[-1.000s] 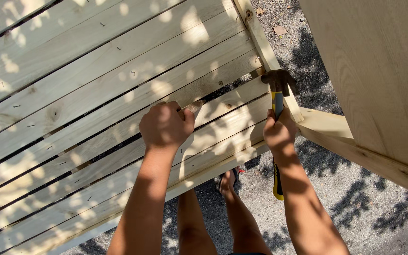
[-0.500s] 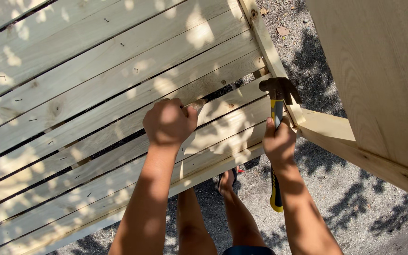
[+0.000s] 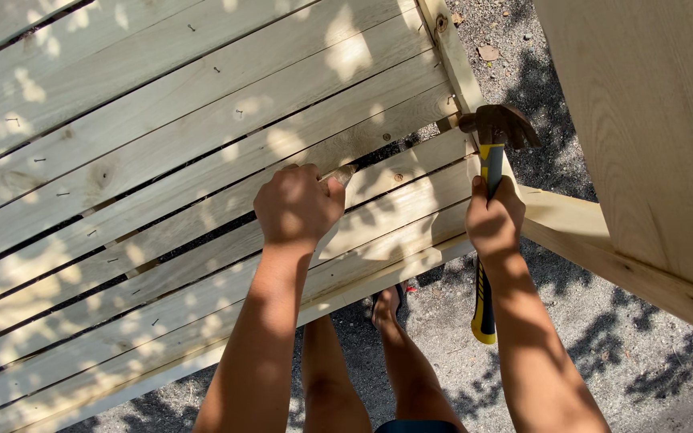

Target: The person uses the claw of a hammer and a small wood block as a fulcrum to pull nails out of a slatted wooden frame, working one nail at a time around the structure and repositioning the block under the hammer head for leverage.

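Note:
My left hand (image 3: 297, 204) grips the edge of a pale wooden slat (image 3: 202, 232) in a slatted panel, fingers curled into the gap between two boards. My right hand (image 3: 492, 218) is closed on the yellow-and-black handle of a claw hammer (image 3: 491, 160). The hammer's dark steel head (image 3: 497, 124) rests against the upright post (image 3: 455, 56) at the panel's right end, where the slats meet it.
The slatted panel (image 3: 122, 160) fills the left and centre, with several nails sticking out of its boards. A broad plywood sheet (image 3: 651, 120) on a wooden frame stands at the right. Grey gravel ground (image 3: 603, 361) lies below, with my legs and a sandalled foot (image 3: 387, 309).
The hammer head has lifted a little higher along the post. My left hand has kept its grip on the slat, and the view has shifted slightly.

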Tool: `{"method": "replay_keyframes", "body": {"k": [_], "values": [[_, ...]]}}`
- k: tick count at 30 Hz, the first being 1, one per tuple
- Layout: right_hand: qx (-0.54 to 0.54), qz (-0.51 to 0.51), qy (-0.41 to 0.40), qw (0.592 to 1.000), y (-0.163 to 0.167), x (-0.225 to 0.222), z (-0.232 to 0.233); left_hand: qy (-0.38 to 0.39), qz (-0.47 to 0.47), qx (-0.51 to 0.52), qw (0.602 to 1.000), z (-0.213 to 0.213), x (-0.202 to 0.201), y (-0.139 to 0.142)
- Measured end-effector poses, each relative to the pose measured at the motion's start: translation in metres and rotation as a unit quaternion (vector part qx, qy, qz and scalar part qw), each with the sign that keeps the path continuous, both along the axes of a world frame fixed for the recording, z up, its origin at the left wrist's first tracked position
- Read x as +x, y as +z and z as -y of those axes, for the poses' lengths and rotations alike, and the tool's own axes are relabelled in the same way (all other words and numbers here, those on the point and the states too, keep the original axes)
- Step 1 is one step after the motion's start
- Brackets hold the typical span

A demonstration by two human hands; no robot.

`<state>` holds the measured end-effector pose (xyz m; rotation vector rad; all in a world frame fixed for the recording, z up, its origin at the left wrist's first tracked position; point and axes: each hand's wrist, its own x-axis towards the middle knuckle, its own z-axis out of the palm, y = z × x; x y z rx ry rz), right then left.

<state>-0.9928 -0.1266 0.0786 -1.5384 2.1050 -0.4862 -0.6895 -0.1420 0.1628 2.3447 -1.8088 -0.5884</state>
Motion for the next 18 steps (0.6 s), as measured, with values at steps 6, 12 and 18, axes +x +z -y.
{"method": "replay_keyframes", "body": {"k": [6, 12, 18], "values": [[-0.149, 0.144, -0.049, 0.977, 0.03, -0.006, -0.036, 0.002, -0.008, -0.025, 1.0, -0.002, 0.001, 0.0], [0.087, -0.005, 0.002, 0.996, 0.006, 0.009, 0.015, 0.001, -0.02, -0.056, 0.998, -0.005, -0.001, 0.002], [-0.183, 0.179, 0.057, 0.965, 0.032, -0.006, -0.015, -0.001, -0.019, -0.023, 1.0, -0.003, 0.0, 0.004]]}}
